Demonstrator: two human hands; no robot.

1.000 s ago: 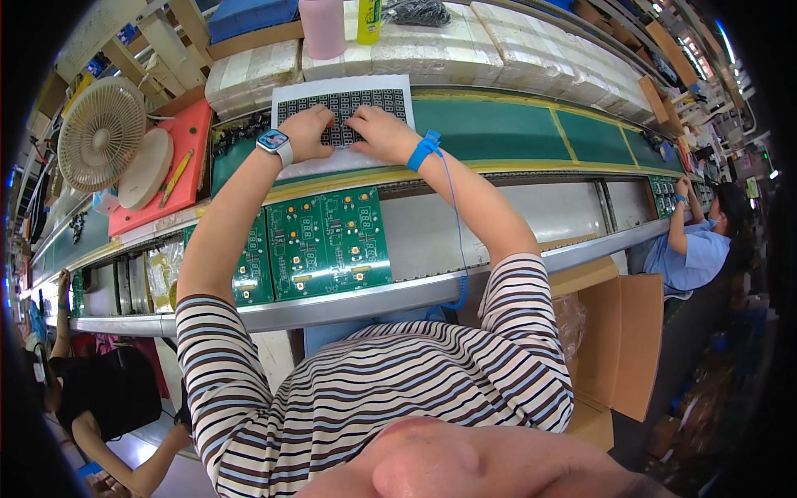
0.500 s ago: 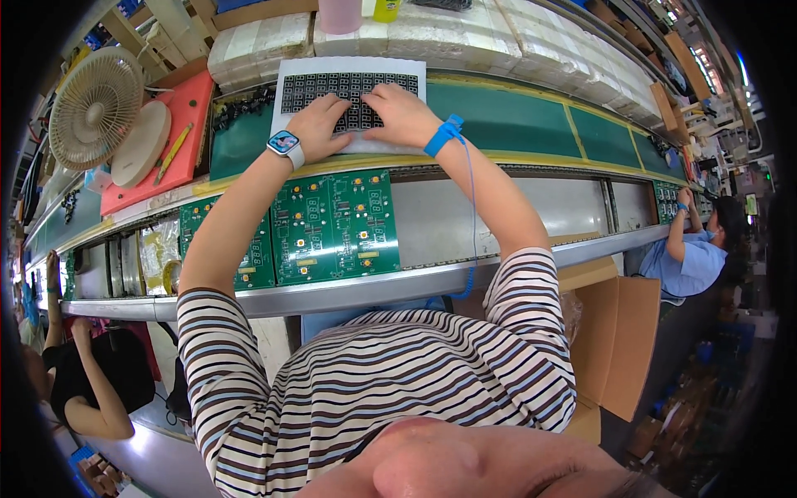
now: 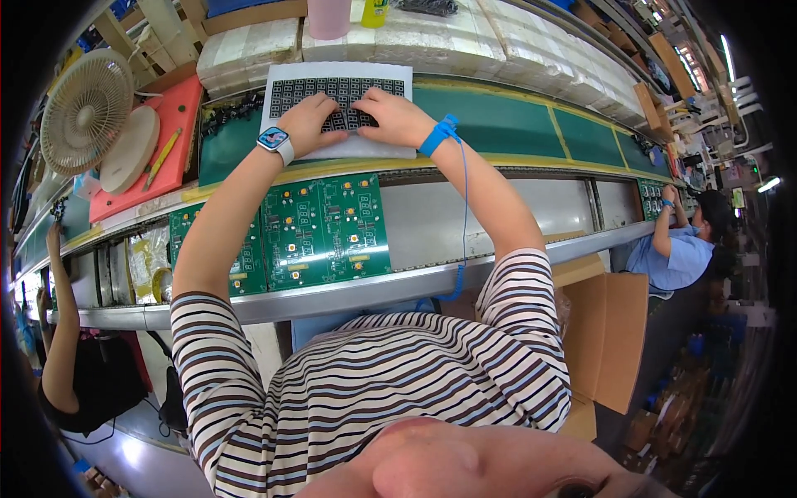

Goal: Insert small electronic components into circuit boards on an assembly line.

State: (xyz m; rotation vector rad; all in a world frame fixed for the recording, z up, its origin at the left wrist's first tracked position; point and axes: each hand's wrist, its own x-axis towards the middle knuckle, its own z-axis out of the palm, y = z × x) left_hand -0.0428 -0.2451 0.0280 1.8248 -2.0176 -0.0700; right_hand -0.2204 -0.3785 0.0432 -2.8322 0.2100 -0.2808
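Note:
A white foam tray lies on the green belt, filled with rows of small black digit display modules. My left hand, with a watch at the wrist, rests on the modules, thumb and forefinger spread apart. Facing it, my right hand touches the modules too, its thumb and forefinger also apart. A few modules show between the fingertips, with no module seen lifted. A blue wrist strap with a coiled cord circles my right wrist. Nearer to me, green circuit boards lie on the rail, partly behind my left forearm.
On the left stand a fan and a red board holding a yellow pen-like tool. White foam blocks line the back, with a pink cup. A cardboard box is at lower right. Co-workers sit on both sides.
The whole view has shifted slightly. Both my hands stay at the modules with little change. The co-worker on the left has reached an arm forward over the line.

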